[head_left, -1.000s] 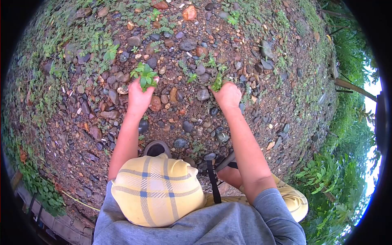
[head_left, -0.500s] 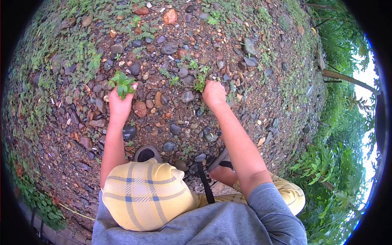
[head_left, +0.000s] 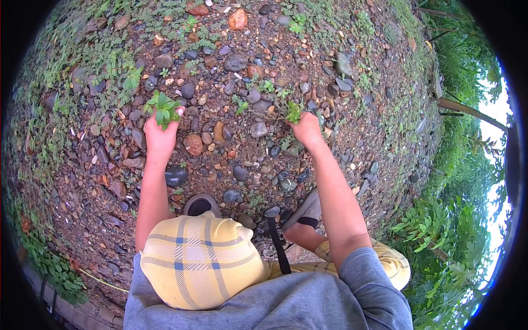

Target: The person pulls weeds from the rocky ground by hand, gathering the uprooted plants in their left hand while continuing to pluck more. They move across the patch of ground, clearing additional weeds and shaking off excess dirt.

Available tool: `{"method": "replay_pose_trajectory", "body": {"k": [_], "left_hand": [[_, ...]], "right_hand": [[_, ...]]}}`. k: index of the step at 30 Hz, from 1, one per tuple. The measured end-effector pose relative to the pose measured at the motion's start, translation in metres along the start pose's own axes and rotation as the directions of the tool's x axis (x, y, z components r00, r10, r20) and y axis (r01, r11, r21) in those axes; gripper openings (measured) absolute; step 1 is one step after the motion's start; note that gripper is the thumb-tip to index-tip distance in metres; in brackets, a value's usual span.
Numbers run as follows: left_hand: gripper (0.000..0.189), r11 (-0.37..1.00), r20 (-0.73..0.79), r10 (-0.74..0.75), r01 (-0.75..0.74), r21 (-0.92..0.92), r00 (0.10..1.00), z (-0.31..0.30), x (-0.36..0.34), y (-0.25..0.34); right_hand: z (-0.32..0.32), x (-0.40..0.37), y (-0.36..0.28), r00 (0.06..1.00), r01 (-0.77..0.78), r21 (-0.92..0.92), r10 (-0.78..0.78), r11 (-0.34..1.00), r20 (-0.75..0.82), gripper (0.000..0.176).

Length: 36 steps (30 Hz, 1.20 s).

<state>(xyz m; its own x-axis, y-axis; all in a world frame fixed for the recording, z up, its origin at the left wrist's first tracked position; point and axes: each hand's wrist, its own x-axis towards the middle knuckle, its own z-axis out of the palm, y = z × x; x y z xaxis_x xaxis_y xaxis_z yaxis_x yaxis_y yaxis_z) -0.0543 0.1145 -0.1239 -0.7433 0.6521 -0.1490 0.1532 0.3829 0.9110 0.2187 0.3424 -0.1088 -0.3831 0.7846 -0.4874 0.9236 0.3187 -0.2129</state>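
Note:
My left hand (head_left: 161, 135) is closed around a small bunch of leafy green sprigs (head_left: 163, 109), with the leaves standing out past the thumb. On the right, my right hand (head_left: 307, 129) is closed on a low green weed (head_left: 293, 111) close to the stony ground. Thin stems (head_left: 267, 115) run leftward from that weed over the pebbles. The fingertips of my right hand are partly hidden behind the hand and leaves.
Pebbly soil (head_left: 220, 159) with low weeds surrounds both hands. A dark stone (head_left: 176, 176) lies by my left forearm, and an orange rock (head_left: 237, 20) is farther ahead. My sandalled feet are below. Dense bushes (head_left: 440, 231) and a wooden pole (head_left: 470, 110) stand at right.
My right hand has shifted slightly right and a little down, and the weed's stems now stretch out toward it. My left hand still holds its sprigs, almost in the same place.

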Motion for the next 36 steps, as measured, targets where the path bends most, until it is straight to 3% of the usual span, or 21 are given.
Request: {"method": "replay_pose_trajectory", "body": {"k": [6, 11, 12, 13, 14, 16, 18, 20, 23, 26, 29, 36], "left_hand": [[0.023, 0.998, -0.010, -0.043, 0.043, -0.040, 0.999, 0.000, 0.001, 0.002], [0.023, 0.995, -0.007, -0.038, 0.037, -0.090, 0.999, 0.001, 0.004, -0.006], [0.023, 0.995, -0.012, -0.045, 0.044, -0.085, 0.999, 0.002, 0.005, -0.008], [0.023, 0.996, -0.017, -0.051, 0.049, -0.081, 0.999, 0.003, 0.006, -0.008], [0.023, 0.995, -0.010, -0.054, 0.053, -0.079, 0.998, 0.004, 0.006, -0.007], [0.023, 0.995, 0.000, -0.060, 0.060, -0.075, 0.998, 0.005, 0.007, -0.003], [0.022, 0.994, 0.016, -0.042, 0.044, -0.097, 0.999, 0.008, 0.006, 0.004], [0.022, 0.995, 0.020, -0.031, 0.033, -0.093, 0.999, 0.010, 0.005, 0.005], [0.021, 0.993, 0.030, -0.015, 0.019, -0.114, 0.999, 0.008, 0.002, 0.007], [0.019, 0.994, 0.040, -0.038, 0.042, -0.099, 0.998, 0.002, -0.003, 0.011], [0.020, 0.999, 0.009, -0.028, 0.028, -0.027, 1.000, -0.004, -0.007, 0.012], [0.019, 0.998, -0.008, -0.016, 0.015, -0.063, 1.000, -0.004, -0.012, 0.012]], "right_hand": [[0.002, -0.003, 0.004, 1.000, -0.001, 0.067, 0.000, 0.998, 0.018, 0.027], [-0.030, -0.010, 0.018, 0.997, -0.065, 0.376, 0.079, 0.924, -0.022, 0.019], [-0.051, -0.014, 0.018, 0.983, -0.112, 0.514, 0.170, 0.851, -0.067, 0.021], [-0.064, -0.012, 0.030, 0.973, -0.054, 0.665, 0.190, 0.745, -0.133, 0.020], [-0.086, -0.014, 0.031, 0.955, -0.049, 0.711, 0.242, 0.702, -0.172, 0.017], [-0.099, -0.006, 0.066, 0.941, 0.034, 0.592, 0.174, 0.805, -0.291, 0.022], [-0.106, -0.010, 0.081, 0.946, -0.130, 0.167, 0.172, 0.977, -0.274, 0.031], [-0.083, -0.008, 0.097, 0.954, -0.222, 0.005, 0.219, 0.975, -0.204, 0.036], [-0.046, -0.019, 0.083, 0.958, -0.258, -0.074, 0.245, 0.963, -0.150, 0.042], [-0.012, -0.026, 0.064, 0.945, -0.324, -0.272, 0.295, 0.906, -0.144, 0.042], [-0.004, -0.025, 0.063, 0.937, -0.302, -0.287, 0.228, 0.909, -0.266, 0.038], [-0.021, -0.012, 0.072, 0.962, -0.268, -0.431, 0.218, 0.862, -0.163, 0.032]]}}
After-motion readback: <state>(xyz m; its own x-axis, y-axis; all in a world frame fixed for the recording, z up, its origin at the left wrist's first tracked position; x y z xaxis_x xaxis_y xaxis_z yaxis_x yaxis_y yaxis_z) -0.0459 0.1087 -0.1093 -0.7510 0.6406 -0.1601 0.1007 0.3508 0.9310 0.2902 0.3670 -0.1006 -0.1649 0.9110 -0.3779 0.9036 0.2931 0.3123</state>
